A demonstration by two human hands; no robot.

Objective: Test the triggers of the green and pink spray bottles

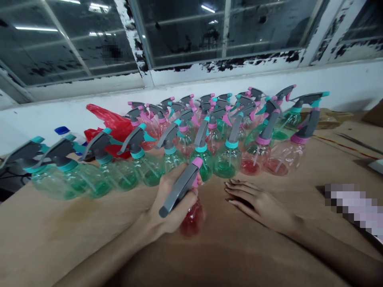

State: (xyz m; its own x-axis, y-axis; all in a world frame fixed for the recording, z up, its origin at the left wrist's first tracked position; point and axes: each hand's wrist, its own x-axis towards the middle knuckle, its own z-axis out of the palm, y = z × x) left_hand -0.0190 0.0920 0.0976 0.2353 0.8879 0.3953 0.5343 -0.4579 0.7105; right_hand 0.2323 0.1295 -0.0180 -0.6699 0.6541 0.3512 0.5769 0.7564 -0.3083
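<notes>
1. Spray bottle (191, 221), pink-red and clear-walled, is in front of me at the near middle of the table (104, 247), with a grey trigger head and a pink nozzle tip aimed away to the right; I cannot tell whether its base touches the wood.
2. My left hand (172, 195) grips it, fingers curled around the neck just beneath the grey head and hiding the collar.
3. My right hand (260, 203) lies palm down on the table to the right, fingers extended and slightly bent, visibly holding nothing.
4. Beyond my hands runs a front row of similar bottles: seven green ones (149, 169) with teal collars, then two pink ones (251, 163) at the right end. Colour deepens toward their bases; I cannot tell liquid from tinted plastic. Thin tubes show inside several.
5. Further pink and green bottles (214, 137) crowd behind, against the wall (44, 115); the front row blocks much of their bodies.
6. Behind the left part of the row are a crumpled red plastic bag (109, 125) and a blue-capped bottle (62, 130), partly covered.
7. At the far right, a brownish plastic bag (332, 118) lies near a yellow-red cord (347, 145); nearer, a pixelated pinkish object (356, 207) sits well apart from my right hand.
</notes>
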